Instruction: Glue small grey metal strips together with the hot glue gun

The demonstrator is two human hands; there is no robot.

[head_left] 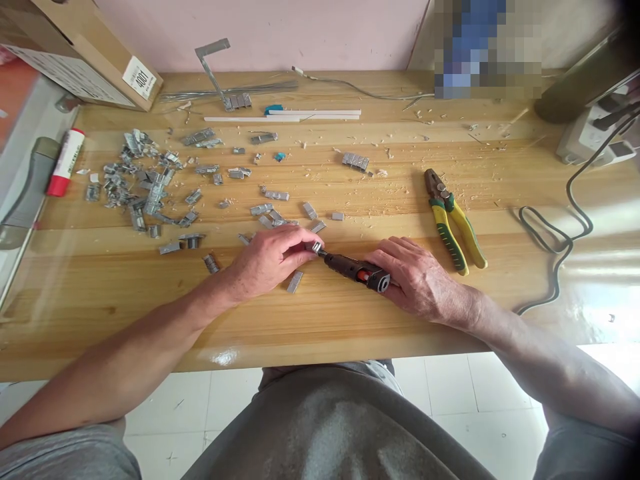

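My left hand point(270, 257) pinches a small grey metal piece point(316, 247) at the tip of a dark screwdriver point(353, 269) with a red-marked handle. My right hand point(417, 277) lies over the handle end and grips it, holding the tool low on the wooden table point(320, 320). Another loose metal piece point(295, 282) lies just below my left hand. Several more small grey metal pieces point(145, 190) are scattered and heaped at the table's left and middle.
Yellow-green pliers point(453, 220) lie right of the hands. A black cable point(555, 233) loops at the right, near a white power strip point(590, 137). A cardboard box point(85, 57) and a red-white tube point(65, 162) sit far left. White strips point(285, 116) and a bent metal bracket point(215, 67) lie at the back.
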